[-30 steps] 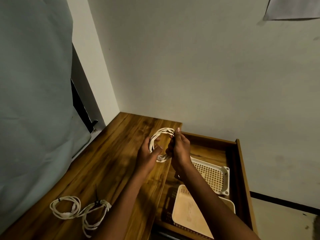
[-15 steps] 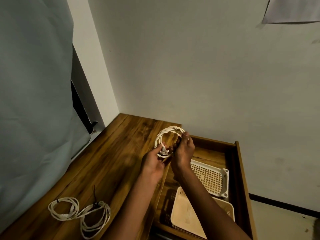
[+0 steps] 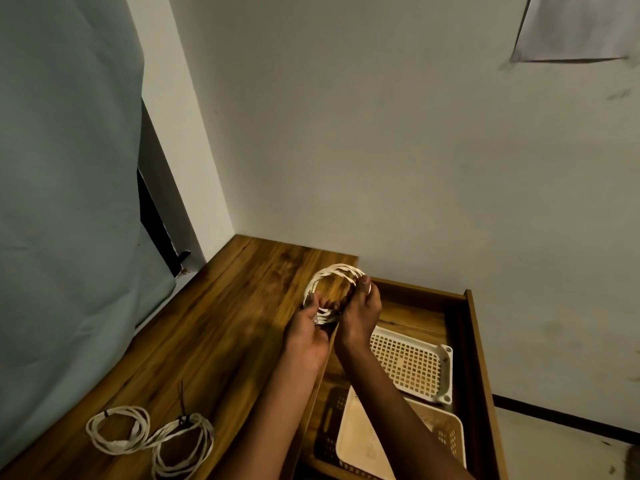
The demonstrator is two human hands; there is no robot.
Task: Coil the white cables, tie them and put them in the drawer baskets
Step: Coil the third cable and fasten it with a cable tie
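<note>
A white cable wound into a small round coil [image 3: 333,284] is held upright above the edge of the brown wooden tabletop [image 3: 221,327] — several loose strands, bunched at the bottom. The left hand [image 3: 306,332] pinches that bottom bundle; the right hand [image 3: 360,315] grips the coil's right side, beside the open wooden drawer [image 3: 479,358].

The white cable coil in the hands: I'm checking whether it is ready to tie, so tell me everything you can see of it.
The white cable coil is a round bundle of several thin, pale loops, held upright in the air over the wooden tabletop edge, beside the open drawer. The left hand pinches its lower left, the right hand its right side. Strands bunch at the bottom; no tie is visible.
</note>
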